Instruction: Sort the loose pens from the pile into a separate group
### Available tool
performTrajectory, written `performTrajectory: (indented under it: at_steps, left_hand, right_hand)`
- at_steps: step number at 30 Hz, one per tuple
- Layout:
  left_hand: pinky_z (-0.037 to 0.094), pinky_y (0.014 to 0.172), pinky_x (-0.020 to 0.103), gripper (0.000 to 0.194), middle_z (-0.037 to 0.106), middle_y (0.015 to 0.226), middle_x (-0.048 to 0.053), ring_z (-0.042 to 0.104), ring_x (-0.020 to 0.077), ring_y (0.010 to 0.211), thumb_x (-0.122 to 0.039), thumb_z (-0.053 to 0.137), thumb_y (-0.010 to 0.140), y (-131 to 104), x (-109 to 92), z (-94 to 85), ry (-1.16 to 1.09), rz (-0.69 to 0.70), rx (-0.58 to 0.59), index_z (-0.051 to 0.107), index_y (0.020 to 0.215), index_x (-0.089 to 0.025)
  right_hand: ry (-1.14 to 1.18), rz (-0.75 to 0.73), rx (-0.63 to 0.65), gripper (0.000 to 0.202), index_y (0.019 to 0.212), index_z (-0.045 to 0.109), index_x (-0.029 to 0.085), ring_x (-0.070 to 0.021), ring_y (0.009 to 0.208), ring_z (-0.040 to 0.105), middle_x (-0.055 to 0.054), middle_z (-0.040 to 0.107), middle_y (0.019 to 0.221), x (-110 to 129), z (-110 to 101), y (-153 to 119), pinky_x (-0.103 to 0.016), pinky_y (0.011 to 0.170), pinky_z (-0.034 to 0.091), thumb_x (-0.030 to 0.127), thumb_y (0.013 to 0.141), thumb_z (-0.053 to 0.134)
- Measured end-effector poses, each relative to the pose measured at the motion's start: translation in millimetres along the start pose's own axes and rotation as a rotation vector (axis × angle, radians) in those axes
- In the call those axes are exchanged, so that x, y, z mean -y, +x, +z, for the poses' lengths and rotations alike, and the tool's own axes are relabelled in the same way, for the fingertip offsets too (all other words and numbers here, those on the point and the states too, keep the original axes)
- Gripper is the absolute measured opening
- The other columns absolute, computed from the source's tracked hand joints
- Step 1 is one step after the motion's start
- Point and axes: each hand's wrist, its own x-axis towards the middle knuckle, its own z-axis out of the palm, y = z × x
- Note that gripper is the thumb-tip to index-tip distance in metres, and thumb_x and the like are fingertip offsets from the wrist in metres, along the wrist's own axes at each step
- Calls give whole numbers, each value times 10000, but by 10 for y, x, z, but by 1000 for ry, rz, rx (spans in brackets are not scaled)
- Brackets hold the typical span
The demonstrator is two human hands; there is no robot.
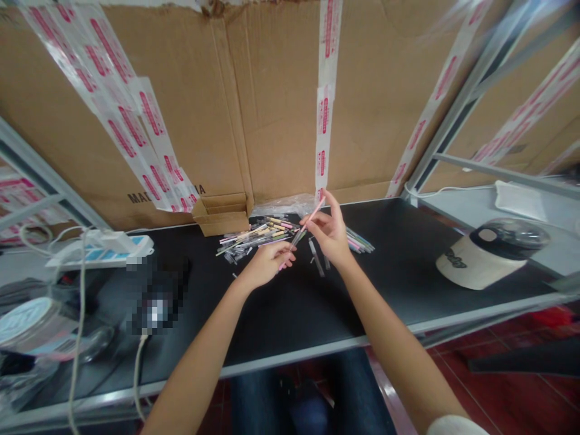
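Above the black table (290,314), my left hand (270,261) is closed on the lower, clear end of a thin pen-like stick. My right hand (330,232) pinches the upper part of the same pink stick (316,210), which slants up to the right between the hands. Behind my left hand lies a loose pile of pens and clear caps (254,237). Several pink and green pens (360,240) lie to the right of my right hand. A few clear pieces (317,258) rest on the table just below it.
A small open cardboard box (223,223) stands behind the pile. At the left are a power strip (106,251), a blurred-out device with a cable (156,302) and a round container (31,326). A white and black appliance (480,257) sits at the right. Large cardboard (281,109) stands behind.
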Motion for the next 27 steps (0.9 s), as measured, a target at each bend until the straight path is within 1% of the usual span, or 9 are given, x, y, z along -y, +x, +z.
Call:
performTrajectory:
  at_steps: [2, 4, 5, 10, 16, 18, 21, 24, 27]
  left_hand:
    - [429, 564, 219, 186, 611, 805, 54, 573, 113, 652, -216, 495, 819, -3, -2, 2, 6, 29, -5, 576, 957, -122]
    - [446, 583, 234, 190, 617, 828, 57, 585, 122, 671, -240, 493, 829, -1, 6, -6, -2, 41, -21, 577, 961, -131]
    - [455, 595, 242, 192, 620, 842, 60, 592, 128, 683, -252, 496, 831, 1, 12, -12, -6, 40, -36, 578, 959, -135]
    - [478, 623, 262, 187, 623, 820, 52, 583, 123, 654, -264, 522, 821, 22, 46, -40, -33, 49, -115, 595, 931, -131]
    - [490, 662, 279, 168, 623, 808, 53, 600, 130, 673, -244, 552, 802, 49, 72, -41, -84, 15, -104, 594, 910, -123]
    - [487, 665, 279, 165, 618, 799, 51, 595, 129, 667, -244, 552, 802, 48, 61, -45, -91, 19, -106, 595, 902, -120]
    - [480, 662, 276, 170, 618, 792, 51, 593, 130, 665, -260, 555, 802, 37, 33, -53, -85, 34, -102, 597, 887, -119]
    - [472, 649, 266, 196, 622, 801, 55, 602, 136, 680, -274, 567, 795, 21, 7, -54, -83, 24, -62, 592, 917, -122]
    - [445, 578, 235, 241, 620, 814, 59, 596, 133, 671, -308, 556, 802, 4, -8, -48, -67, 8, -10, 585, 959, -128]
  right_hand:
    - [-18, 1, 44, 601, 1386, 293, 278, -190, 815, 640, -37, 657, 860, 5, 20, -24, -374, 794, 528, 394, 852, 544]
    - [-61, -2, 124, 437, 1271, 470, 234, -186, 857, 627, -53, 643, 900, 10, 49, -51, -350, 791, 521, 389, 865, 523]
    - [-81, -4, 162, 393, 1227, 516, 216, -183, 869, 621, -63, 634, 934, 10, 66, -64, -339, 786, 519, 383, 872, 513]
    - [-83, 14, 230, 454, 1311, 451, 221, -174, 897, 610, -82, 605, 1071, -5, 113, -86, -325, 801, 510, 371, 885, 489]
    - [-23, 97, 294, 501, 1319, 452, 219, -167, 848, 621, -70, 629, 1037, -5, 90, -65, -331, 799, 513, 390, 855, 533]
    - [0, 91, 280, 513, 1328, 439, 222, -171, 873, 622, -72, 630, 1045, -7, 100, -71, -325, 794, 516, 384, 852, 541]
    - [12, 87, 195, 464, 1293, 472, 223, -175, 892, 631, -68, 655, 1009, -19, 117, -78, -323, 804, 513, 377, 859, 532]
    - [-16, 105, 94, 327, 1101, 613, 201, -178, 859, 648, -57, 686, 933, -27, 109, -63, -318, 796, 510, 384, 834, 566]
    - [5, 141, 21, 252, 930, 678, 188, -175, 806, 657, -46, 706, 873, -25, 75, -31, -307, 759, 513, 392, 803, 601]
